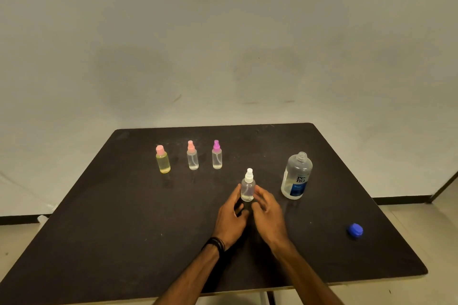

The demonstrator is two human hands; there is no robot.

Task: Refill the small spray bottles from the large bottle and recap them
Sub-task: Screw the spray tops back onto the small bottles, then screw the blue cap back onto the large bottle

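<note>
- Both forearms run out of view at the bottom edge; liquid levels in the clear bottles are hard to read.
- Black table (124,218) against a plain pale wall.
- Far row: yellow bottle (162,159), pink-top bottle (192,155), purple-top bottle (216,155).
- Left hand (230,215) and right hand (267,215) cup the upright white-top bottle (248,186).
- Uncapped large bottle (296,176) just right; blue cap (355,230) well apart.

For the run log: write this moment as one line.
hands: left, right around white-capped spray bottle | large bottle open | blue cap on table
</note>
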